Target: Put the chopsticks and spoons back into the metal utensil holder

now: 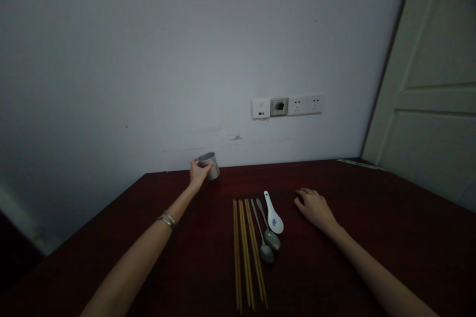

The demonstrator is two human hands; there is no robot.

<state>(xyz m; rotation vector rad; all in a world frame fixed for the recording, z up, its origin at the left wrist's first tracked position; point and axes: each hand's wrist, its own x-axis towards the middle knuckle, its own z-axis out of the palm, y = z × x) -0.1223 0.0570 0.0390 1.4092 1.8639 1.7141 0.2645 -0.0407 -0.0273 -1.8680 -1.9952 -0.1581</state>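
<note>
My left hand (198,172) is stretched far forward and closed round a small metal cup (210,164), which is tilted near the wall at the back of the dark red table (372,218). My right hand (315,207) lies flat on the table, fingers spread, holding nothing. Between my arms lie several wooden chopsticks (245,252) side by side, two metal spoons (267,237) and a white ceramic spoon (274,217) with a blue mark. The right hand is just right of the ceramic spoon.
A white wall stands behind the table, with a row of sockets (287,106) on it. A pale door (431,89) is at the right. A thin strip (360,163) lies at the table's far right edge.
</note>
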